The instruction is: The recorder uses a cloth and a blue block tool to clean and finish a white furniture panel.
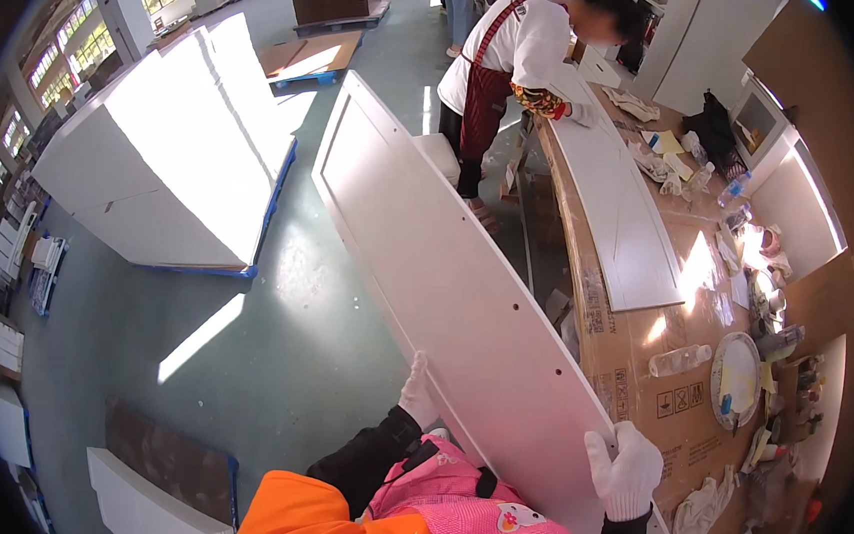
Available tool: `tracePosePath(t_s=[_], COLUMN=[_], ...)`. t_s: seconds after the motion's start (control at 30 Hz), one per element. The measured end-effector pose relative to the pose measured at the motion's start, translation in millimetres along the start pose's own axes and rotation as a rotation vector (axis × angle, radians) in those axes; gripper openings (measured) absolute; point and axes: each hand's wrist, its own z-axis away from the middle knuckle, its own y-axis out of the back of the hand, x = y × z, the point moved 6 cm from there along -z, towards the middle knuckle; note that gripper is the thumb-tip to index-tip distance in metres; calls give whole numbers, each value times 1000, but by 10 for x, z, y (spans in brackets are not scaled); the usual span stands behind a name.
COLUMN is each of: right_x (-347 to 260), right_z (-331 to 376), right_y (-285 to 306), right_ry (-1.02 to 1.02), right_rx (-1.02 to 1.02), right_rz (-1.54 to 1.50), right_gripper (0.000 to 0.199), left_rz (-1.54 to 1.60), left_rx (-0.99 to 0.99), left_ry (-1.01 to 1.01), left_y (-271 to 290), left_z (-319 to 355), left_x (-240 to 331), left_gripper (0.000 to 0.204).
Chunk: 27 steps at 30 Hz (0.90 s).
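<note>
A long white panel [446, 255] with small dark holes along its edges is held up in front of me, tilted, its far end rising over the floor. My left hand [419, 396], in a white glove, grips the panel's left edge near my body. On the opposite edge, my right hand [624, 470], also gloved in white, is closed around the border with its thumb on the face. The near end of the panel reaches down beside my pink apron [455, 496]; its lowest part runs out of view.
To the right stands a cardboard-covered workbench [644, 350] bearing another white panel [624, 221], a plastic bottle [680, 360] and a round plate [735, 378]. A co-worker [506, 60] bends over its far end. Stacked white panels [167, 147] stand on a blue pallet at left; more white boards [156, 514] lie lower left.
</note>
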Motion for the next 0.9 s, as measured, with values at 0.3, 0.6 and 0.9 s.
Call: tracePosePath(t_s=[0.3,0.6,0.9], right_x=[1313,2048,-422], right_z=[47,-992,-2816], right_y=[91,-843,-1327], right_ry=[-532,137,-136], right_rx=[-483,-354,-594], right_rz=[-514,-31,-721], right_gripper=[53,32,32], left_rz=[109,-23,-290], left_rx=[38,41,236], left_ry=[-312,-497,-418], left_y=[-100,-589,-1120], left_z=[-104,-339,-779], left_x=[1697,2751,3174], left_gripper=[77,76,71])
